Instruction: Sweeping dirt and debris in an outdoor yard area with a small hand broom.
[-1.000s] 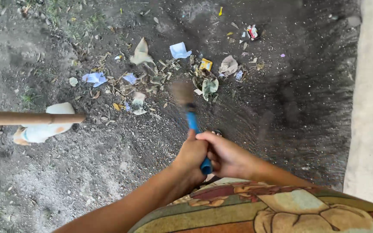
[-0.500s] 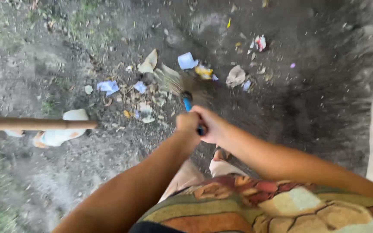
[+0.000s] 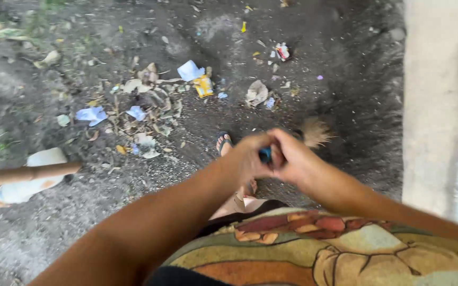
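Both hands grip a short hand broom with a blue handle (image 3: 265, 154). My left hand (image 3: 247, 157) and my right hand (image 3: 292, 158) close around the handle side by side. The broom's brown bristle head (image 3: 314, 132) points right, just above the dark dirt. A pile of litter (image 3: 155, 100) lies ahead on the left: white and blue paper scraps, a yellow wrapper (image 3: 203, 86), dry leaves, a crumpled grey piece (image 3: 256, 93). My foot in a sandal (image 3: 223, 143) shows under my left hand.
A wooden pole (image 3: 25, 173) juts in from the left edge over a white object (image 3: 25, 185) on the ground. A pale concrete strip (image 3: 433, 106) runs down the right side. My patterned garment (image 3: 319, 249) fills the bottom.
The broom swept forward into the litter, then swung back to the right; its bristles are now right of my hands. The view shifted, so the litter sits further left.
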